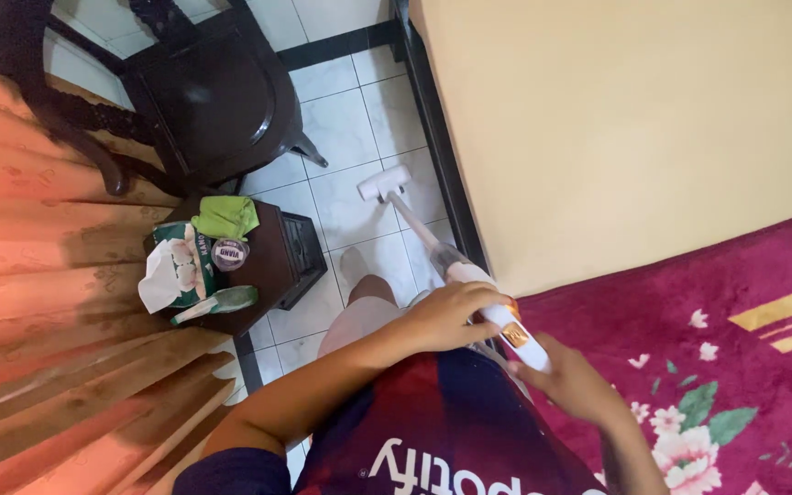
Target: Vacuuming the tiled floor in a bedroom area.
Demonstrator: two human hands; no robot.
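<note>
Vacuum cleaner (469,275), a slim white stick type, runs diagonally through the middle of the frame, from the hands at lower centre up to its floor head (384,182), which rests flat on the white floor tiles (346,119) just left of the bed's dark edge.

Nearest the camera, at the bottom of the frame, is the person's dark red and navy shirt (433,422). Just above it, the right hand (568,378) is at the rear end of the vacuum's white body, where an orange panel shows; whether its fingers are curled round that end or only resting against it cannot be told. The left hand (456,312) lies a little further up the body, fingers wrapped over the top of it in a closed hold. A bare knee shows just left of that hand.

To the lower right lies a magenta blanket (744,321) with flower print and yellow stripes. Beyond it, filling the upper right, is a plain cream mattress (616,119).

Left of centre stands a small dark side table (291,252), near the vacuum's tube but apart from it. On it sit a tissue pack (174,266) with a white tissue pulled out, a small round jar (229,253), a green cloth (226,216) and a green tube lying at the front. An orange curtain (38,302) hangs along the left edge. Farthest off, in the upper left, is a dark wooden chair (203,92).
</note>
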